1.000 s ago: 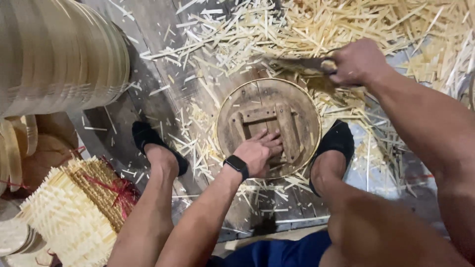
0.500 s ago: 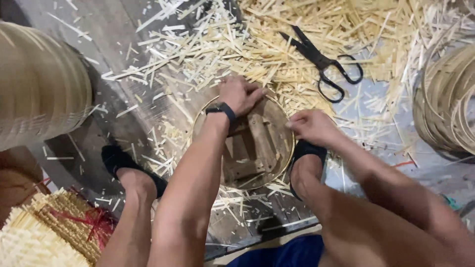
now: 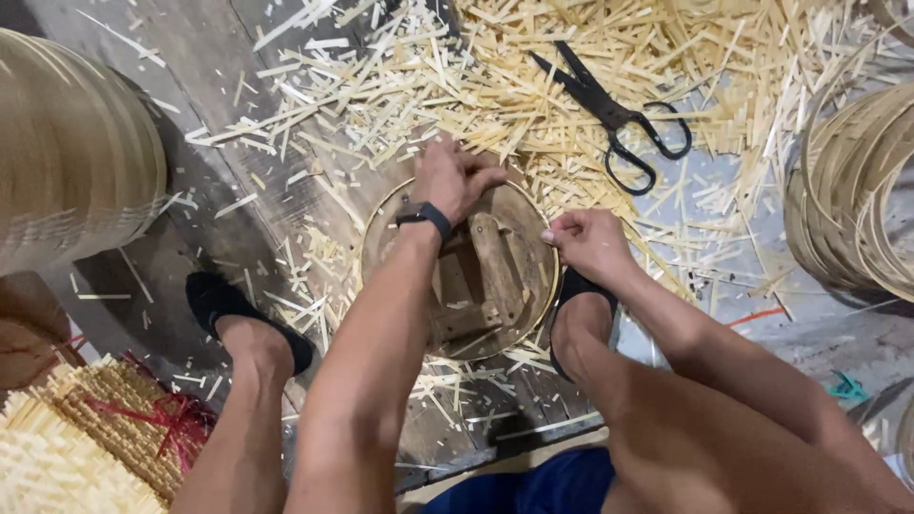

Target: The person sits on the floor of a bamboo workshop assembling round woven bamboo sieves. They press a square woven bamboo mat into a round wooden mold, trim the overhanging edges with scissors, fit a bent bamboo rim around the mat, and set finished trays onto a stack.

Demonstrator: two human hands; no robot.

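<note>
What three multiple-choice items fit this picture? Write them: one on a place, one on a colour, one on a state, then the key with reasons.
1. Where do the scissors lie?
A. on the bamboo offcuts beyond the round frame
B. in the right hand
C. on the bundle of sticks

2. What colour is the band on the left wrist?
A. red
B. black
C. white

3. How do the hands stand at the round frame?
A. both lifted clear of it
B. left hand on its far rim, right hand closed at its right edge
C. both holding the scissors

Key:
1 A, the scissors rest on the offcuts, apart from both hands.
2 B, the wristband is black.
3 B, the left hand presses the far rim while the right hand is curled at the right edge.
</note>
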